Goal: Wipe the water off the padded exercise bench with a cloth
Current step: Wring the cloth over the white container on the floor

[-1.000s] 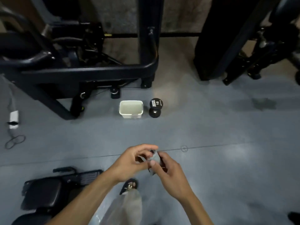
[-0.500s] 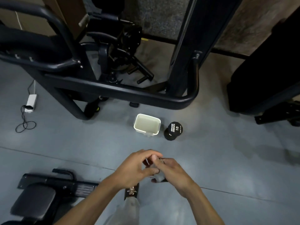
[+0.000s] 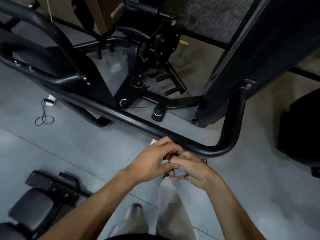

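My left hand and my right hand meet at the middle of the view, fingers curled together round a small grey cloth. Only a sliver of the cloth shows between the fingers. The padded exercise bench is black and lies low at the bottom left, well apart from both hands. Its metal frame runs toward the centre. I cannot see water on the pad from here.
A thick black machine tube crosses the floor just beyond my hands and bends upward at the right. A white adapter with a looped cable lies on the grey floor at left. A black block stands at right. My trouser legs are below.
The view has moved forward and closer to the machine. The white tub and dumbbell have dropped behind my hands. Both hands stay together, bunched tighter round the cloth.
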The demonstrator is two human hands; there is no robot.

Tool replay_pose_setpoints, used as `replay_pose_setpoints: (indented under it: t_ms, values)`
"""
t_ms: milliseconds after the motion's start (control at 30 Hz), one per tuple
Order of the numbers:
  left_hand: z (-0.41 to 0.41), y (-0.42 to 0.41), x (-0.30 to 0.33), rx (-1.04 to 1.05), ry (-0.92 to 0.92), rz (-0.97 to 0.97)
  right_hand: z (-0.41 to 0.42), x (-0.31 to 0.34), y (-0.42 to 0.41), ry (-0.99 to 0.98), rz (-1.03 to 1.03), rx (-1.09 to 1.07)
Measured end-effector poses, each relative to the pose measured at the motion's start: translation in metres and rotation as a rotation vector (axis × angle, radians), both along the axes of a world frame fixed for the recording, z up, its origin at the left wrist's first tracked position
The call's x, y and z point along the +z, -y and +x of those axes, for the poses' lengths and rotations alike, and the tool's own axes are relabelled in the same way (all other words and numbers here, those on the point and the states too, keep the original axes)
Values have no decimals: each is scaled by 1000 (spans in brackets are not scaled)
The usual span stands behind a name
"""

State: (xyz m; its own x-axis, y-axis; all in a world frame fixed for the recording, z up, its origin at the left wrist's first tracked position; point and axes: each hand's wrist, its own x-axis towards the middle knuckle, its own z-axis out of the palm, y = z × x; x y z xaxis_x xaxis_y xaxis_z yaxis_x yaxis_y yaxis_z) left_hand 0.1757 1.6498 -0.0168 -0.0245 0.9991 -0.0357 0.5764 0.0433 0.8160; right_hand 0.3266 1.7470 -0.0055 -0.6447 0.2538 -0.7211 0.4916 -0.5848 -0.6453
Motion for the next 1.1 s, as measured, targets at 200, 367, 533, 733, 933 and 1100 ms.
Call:
replay_pose_setpoints:
  t_ms: [200,367,533,733,933,1100]
  values:
    - [-33,-79,-33,160,-218,-17,-35,-56,-123,86,3,-16]
    - [-82,-111,-72,347,-404,-193,-55,-120,-203,121,-156,-261]
    - [-110,-144,-117,265,-523,-313,-80,-195,-234,258,-101,-103]
    - [-124,-171,-158,254,-539,-379,-102,-293,-227,502,87,44]
    - [-122,-172,-161,351,-554,-407,-119,-371,-208,699,239,335]
    - [-122,-174,-159,384,-559,-427,-129,-417,-182,678,427,667]
